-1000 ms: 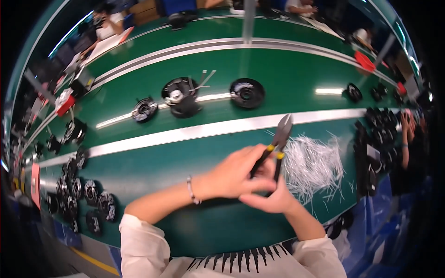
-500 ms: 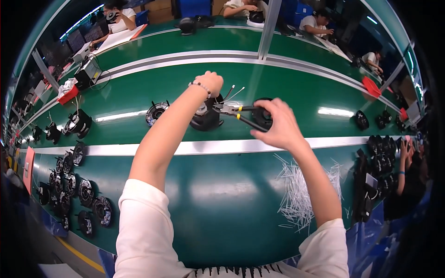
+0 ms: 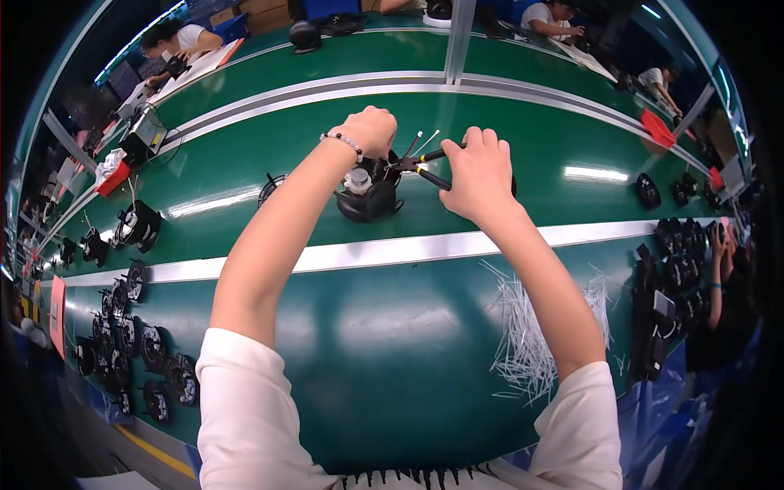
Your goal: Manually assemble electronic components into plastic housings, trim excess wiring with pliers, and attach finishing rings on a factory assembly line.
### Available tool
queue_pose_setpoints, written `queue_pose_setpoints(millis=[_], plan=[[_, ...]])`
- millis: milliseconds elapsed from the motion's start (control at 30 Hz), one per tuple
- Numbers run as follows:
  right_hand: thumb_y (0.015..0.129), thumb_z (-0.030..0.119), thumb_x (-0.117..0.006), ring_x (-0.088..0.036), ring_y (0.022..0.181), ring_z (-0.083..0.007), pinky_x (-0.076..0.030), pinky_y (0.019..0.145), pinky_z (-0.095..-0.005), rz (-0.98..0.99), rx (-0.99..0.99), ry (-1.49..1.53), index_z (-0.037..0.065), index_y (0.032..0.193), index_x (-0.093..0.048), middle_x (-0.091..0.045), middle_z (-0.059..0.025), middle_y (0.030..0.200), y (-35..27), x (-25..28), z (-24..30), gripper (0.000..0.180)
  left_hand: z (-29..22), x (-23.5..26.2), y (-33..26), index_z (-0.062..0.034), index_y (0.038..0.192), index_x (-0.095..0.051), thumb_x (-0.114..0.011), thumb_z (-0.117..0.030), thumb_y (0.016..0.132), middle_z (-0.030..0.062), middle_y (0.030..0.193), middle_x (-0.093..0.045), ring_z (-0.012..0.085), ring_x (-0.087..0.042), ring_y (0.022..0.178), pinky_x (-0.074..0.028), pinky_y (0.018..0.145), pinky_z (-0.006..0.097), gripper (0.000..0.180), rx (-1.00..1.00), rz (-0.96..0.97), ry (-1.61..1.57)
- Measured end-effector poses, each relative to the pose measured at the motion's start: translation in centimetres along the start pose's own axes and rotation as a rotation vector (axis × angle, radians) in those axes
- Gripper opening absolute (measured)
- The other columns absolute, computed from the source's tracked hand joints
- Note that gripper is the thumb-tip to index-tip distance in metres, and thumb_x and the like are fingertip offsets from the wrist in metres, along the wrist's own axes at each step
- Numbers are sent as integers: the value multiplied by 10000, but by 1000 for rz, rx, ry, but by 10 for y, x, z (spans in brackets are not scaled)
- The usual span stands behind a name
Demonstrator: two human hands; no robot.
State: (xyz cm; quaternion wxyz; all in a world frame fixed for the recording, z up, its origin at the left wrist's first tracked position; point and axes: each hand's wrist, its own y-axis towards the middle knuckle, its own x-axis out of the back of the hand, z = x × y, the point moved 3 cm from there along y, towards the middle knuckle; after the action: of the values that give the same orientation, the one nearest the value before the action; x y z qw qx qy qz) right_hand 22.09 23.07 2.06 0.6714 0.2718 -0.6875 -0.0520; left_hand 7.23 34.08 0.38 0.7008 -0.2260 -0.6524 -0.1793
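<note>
A rounded black housing (image 3: 369,203) with a clear round part (image 3: 358,181) on top sits on the green bench in front of me. My left hand (image 3: 372,131), a beaded bracelet at its wrist, is closed at the housing's far side; its fingertips and what they grip are hidden. Cutting pliers (image 3: 433,179) with black, yellow-banded handles are in my right hand (image 3: 480,175). Their jaws reach the housing's right side, beside thin wires (image 3: 425,144) with pale tips that stick up. The handles are spread apart. Behind my right hand, a dark round part is mostly covered.
White cable ties (image 3: 523,336) lie heaped at the near right. Several black round parts (image 3: 153,347) stand at left, with more (image 3: 679,269) at far right. A metal rail (image 3: 425,247) crosses the bench. Other people work across the line and at right.
The pliers and my right hand have come in closer to the housing, the hand turning back-up over the handles. My left hand stays at the housing's far side.
</note>
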Motion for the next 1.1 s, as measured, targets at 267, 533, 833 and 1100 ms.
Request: queue_pose_setpoints(millis=[267, 533, 833, 1100], plan=[[519, 211, -721, -458, 854, -233, -346, 705, -324, 29, -65, -24, 115, 932, -614, -481, -88, 858, 1, -7, -7, 437, -12, 0, 3, -20, 620, -603, -693, -54, 564, 119, 822, -570, 275, -560, 833, -481, 706, 339, 111, -53, -175, -104], [563, 248, -698, -575, 723, -289, -478, 615, -373, -22, -103, 38, 120, 882, -635, -557, -105, 737, -25, 25, -50, 349, -46, 25, -3, -73, 693, -646, -630, -97, 653, 95, 991, -592, 264, -564, 907, -474, 765, 365, 49, -158, -541, -160], [671, -21, -622, -500, 1007, -220, -360, 900, -299, -365, -298, 599, -45, 1173, -453, -511, -131, 1109, -211, 110, -111, 531, -103, -13, -118, -25, 1313, -263, -562, -453, 757, 219, 1394, -137, 387, -103, 1298, -169, 976, 598, 763, -157, -629, -324], [585, 24, -707, -552, 769, -246, -440, 730, -340, 131, -239, 784, 22, 978, -598, -573, -122, 842, -279, 74, 24, 408, 32, -124, -136, -88, 1006, -562, -681, -261, 673, 101, 1079, -513, 294, -444, 1066, -438, 821, 413, 394, 479, -501, -309]])
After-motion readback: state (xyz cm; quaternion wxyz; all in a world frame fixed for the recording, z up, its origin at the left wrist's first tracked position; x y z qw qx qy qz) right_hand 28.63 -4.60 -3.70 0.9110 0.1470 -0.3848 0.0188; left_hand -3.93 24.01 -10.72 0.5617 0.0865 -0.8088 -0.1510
